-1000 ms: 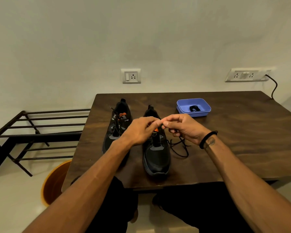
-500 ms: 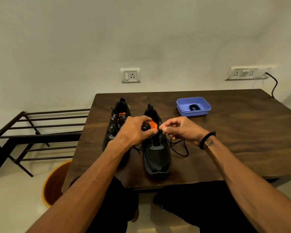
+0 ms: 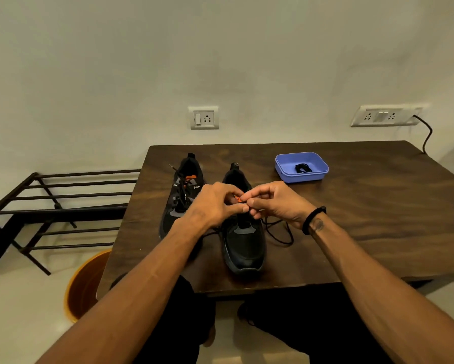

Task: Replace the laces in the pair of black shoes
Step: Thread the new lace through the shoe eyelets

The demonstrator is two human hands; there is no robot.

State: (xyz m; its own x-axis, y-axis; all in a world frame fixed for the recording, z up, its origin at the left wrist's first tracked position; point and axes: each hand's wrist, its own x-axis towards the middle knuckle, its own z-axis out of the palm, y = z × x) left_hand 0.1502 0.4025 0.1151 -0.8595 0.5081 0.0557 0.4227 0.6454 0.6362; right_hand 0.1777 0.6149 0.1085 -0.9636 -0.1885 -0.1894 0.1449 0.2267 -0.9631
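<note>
Your left hand and right hand meet over the right-hand shoe near the wooden table's front edge — fingers of both curled in, pinching at its orange tongue tab. Whether either also holds the lace you cannot tell; it loops loose just beside that shoe. The other shoe stands alongside, laced. A coiled black lace lies in the blue tray behind.

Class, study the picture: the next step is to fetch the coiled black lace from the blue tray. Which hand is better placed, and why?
The right hand. The blue tray sits on its side, beyond it, while the left hand would have to cross over the right shoe. Both hands are busy at the shoe's tongue.
</note>
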